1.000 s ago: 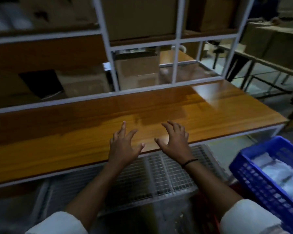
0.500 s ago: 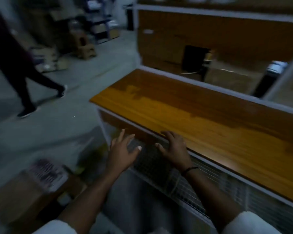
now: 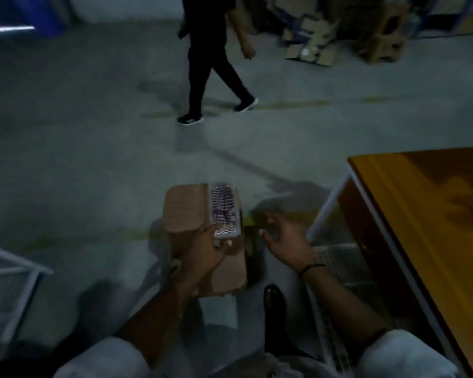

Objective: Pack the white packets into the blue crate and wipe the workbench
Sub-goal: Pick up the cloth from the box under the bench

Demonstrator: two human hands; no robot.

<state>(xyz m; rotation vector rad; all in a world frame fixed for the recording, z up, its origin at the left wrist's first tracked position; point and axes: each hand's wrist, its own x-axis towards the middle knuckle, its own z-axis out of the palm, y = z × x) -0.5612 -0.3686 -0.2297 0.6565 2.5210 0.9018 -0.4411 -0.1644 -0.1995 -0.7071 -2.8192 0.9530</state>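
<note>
The light is dim and the picture is blurred. A grey concrete floor (image 3: 93, 159) fills most of the view, crossed by a faint yellowish line (image 3: 298, 105). A person in dark clothes (image 3: 210, 64) walks over it. Cardboard boxes (image 3: 339, 31) are heaped at the far side. At right stands the wood-topped counter (image 3: 434, 214), with a wire-mesh shelf (image 3: 336, 263) below. A pale metal frame (image 3: 11, 271) shows at lower left.

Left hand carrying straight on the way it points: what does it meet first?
Likely the striped pack lying on the cardboard box; the left hand seems to be at its near end, contact unclear.
</note>
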